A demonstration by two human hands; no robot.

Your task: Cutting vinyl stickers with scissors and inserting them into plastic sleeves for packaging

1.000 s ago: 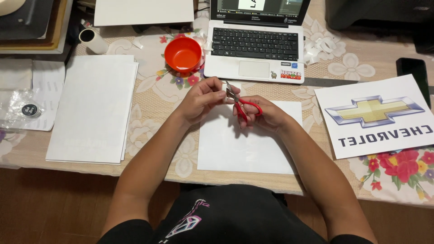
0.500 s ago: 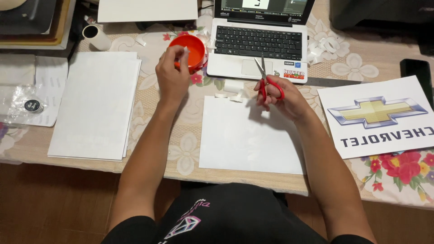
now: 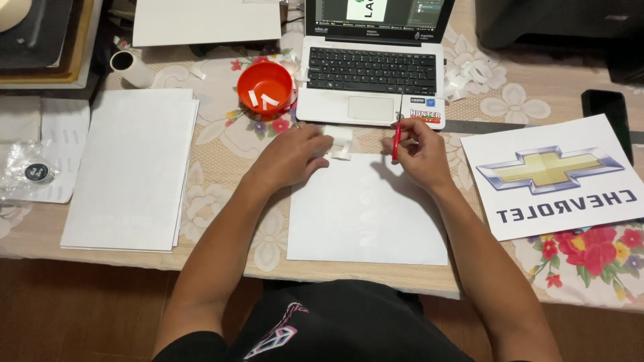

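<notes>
Left hand (image 3: 293, 155) down on the table, fingers curled together and pinching a small white paper scrap (image 3: 340, 141) at the fingertips, right at the top edge of the white sheet (image 3: 365, 214). Right hand (image 3: 417, 153) just across from it, fingers clamped round the red-handled scissors (image 3: 397, 137), held upright with the blades pointing away towards the laptop (image 3: 373, 74); blades look closed, handle mostly hidden in the grip. Scrap sitting between the two sets of fingers, nearer the left ones, apart from the scissors. White sheet lying flat under and below both hands, faint pale lettering on it. Beyond the left fingertips, an orange bowl (image 3: 265, 87) with a couple of white paper offcuts inside. More white offcuts (image 3: 466, 72) scattered beyond the right fingers, beside the laptop. Off to the right of the right hand, a printed sheet with a gold cross-shaped emblem (image 3: 553, 177), and a dark phone (image 3: 607, 112) past that. Far left of the left hand, a stack of white paper (image 3: 131, 167) on the floral tablecloth (image 3: 228, 144).
</notes>
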